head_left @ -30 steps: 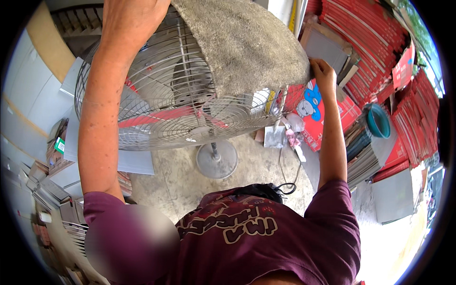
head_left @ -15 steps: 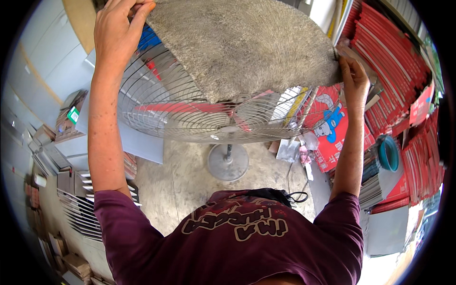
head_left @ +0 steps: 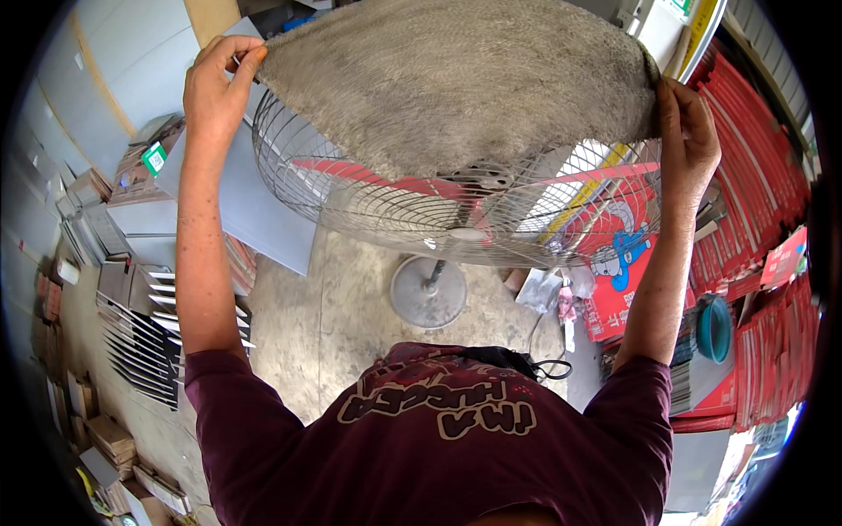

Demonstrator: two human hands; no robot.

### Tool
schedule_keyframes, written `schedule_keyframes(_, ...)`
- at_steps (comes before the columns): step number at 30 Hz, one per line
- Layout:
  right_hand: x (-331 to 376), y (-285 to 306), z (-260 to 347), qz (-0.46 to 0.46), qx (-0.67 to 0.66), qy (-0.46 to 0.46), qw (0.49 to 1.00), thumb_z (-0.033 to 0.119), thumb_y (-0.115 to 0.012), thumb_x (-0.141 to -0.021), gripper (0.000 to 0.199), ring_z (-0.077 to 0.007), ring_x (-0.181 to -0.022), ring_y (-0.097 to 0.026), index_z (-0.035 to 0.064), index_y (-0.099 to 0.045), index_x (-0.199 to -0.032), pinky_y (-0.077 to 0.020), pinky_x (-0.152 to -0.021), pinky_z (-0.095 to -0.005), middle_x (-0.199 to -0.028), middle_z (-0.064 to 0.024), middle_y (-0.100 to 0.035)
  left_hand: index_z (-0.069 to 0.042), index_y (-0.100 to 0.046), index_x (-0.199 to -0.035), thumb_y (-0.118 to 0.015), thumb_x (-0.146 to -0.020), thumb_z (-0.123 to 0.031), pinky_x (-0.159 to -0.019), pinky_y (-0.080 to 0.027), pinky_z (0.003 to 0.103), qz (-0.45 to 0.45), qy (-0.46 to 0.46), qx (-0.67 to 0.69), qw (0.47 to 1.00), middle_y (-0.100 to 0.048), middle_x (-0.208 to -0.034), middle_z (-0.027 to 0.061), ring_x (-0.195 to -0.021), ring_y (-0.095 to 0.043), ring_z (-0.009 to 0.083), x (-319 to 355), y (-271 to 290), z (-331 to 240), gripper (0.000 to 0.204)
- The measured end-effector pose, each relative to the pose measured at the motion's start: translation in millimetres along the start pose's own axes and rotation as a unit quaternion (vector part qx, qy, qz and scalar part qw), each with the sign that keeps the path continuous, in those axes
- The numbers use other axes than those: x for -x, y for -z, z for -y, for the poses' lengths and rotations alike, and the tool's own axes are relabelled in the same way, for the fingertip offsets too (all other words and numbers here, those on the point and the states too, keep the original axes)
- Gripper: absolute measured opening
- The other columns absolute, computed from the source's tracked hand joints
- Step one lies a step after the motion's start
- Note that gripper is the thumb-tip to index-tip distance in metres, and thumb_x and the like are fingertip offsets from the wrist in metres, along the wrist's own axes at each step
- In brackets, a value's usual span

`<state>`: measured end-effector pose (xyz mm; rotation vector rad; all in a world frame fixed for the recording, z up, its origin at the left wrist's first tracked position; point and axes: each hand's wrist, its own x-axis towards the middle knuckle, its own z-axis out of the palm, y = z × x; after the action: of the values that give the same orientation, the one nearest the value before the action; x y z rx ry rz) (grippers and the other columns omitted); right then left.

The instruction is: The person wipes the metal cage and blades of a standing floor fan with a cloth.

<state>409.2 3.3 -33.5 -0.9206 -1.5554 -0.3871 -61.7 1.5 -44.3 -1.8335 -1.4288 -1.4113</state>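
A grey-brown, dust-coated fabric fan cover (head_left: pixel 465 88) is stretched between my raised hands over the upper part of a pedestal fan. At its left corner, my left hand (head_left: pixel 217 88) pinches the edge between thumb and fingers. My right hand (head_left: pixel 689 127) grips the opposite edge at the right. Below the fabric shows the fan's wire cage (head_left: pixel 351 210), with red blades (head_left: pixel 421 186) inside. The fan's round grey base (head_left: pixel 429 296) stands on the floor. The cover hides the far part of the cage.
Stacked red cardboard sheets (head_left: pixel 759 145) line the right side, with a teal basin (head_left: pixel 714 331) beside them. A red printed box (head_left: pixel 618 302) lies behind my right forearm. At the left are a grey panel (head_left: pixel 267 215) and a rack with dark slats (head_left: pixel 145 355). A cable runs along the floor.
My right hand has moved right, and my left hand has come slightly nearer. The fan cover is spread wider and more level between them. Both hands keep their hold.
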Motion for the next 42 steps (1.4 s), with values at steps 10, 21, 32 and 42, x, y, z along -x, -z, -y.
schedule_keyframes(10,-15.3,-32.6,59.5,0.028,0.016,0.114,0.993,0.010,-0.069,-0.087,0.016,-0.0092,-0.081,-0.064,0.0052,-0.070,-0.103,-0.0496,-0.075,-0.0233,-0.087,-0.0025,-0.066,-0.003,-0.068,-0.093,-0.066,-0.085,-0.012,-0.068,-0.046,0.027,-0.005,0.103,0.060,0.993,-0.065,-0.082,0.0054,-0.070,-0.056,0.0157,58.5,-4.6,69.6,0.012)
schedule_keyframes(21,-21.2,-63.5,83.7,0.041,0.008,0.105,0.994,0.017,-0.072,-0.086,0.024,-0.0089,-0.083,-0.065,0.0157,-0.070,-0.110,-0.0511,-0.076,-0.0250,-0.092,-0.0001,-0.070,-0.002,-0.067,-0.101,-0.062,-0.093,-0.038,-0.074,-0.046,0.027,0.043,0.339,0.252,0.905,-0.064,-0.085,0.0018,-0.076,-0.056,0.0106,112.6,-10.0,101.7,0.036)
schedule_keyframes(32,-22.4,-59.0,82.5,0.057,0.010,0.112,0.992,0.016,-0.068,-0.088,0.024,-0.0070,-0.081,-0.065,0.0172,-0.070,-0.112,-0.0504,-0.074,-0.0235,-0.089,0.0001,-0.069,-0.008,-0.069,-0.106,-0.070,-0.087,-0.032,-0.072,-0.048,0.025,0.037,0.376,0.362,0.852,-0.064,-0.089,-0.0016,-0.073,-0.056,0.0080,106.4,-11.2,87.7,0.030)
schedule_keyframes(42,-27.0,-46.8,63.8,0.049,-0.010,0.109,0.993,0.013,-0.067,-0.089,0.021,-0.0042,-0.077,-0.063,0.0176,-0.071,-0.109,-0.0492,-0.071,-0.0217,-0.084,0.0023,-0.067,-0.009,-0.066,-0.115,-0.065,-0.089,-0.002,-0.080,-0.045,0.029,-0.056,0.333,0.539,0.772,-0.059,-0.086,-0.0032,-0.086,-0.057,0.0088,88.1,-9.0,69.8,0.027)
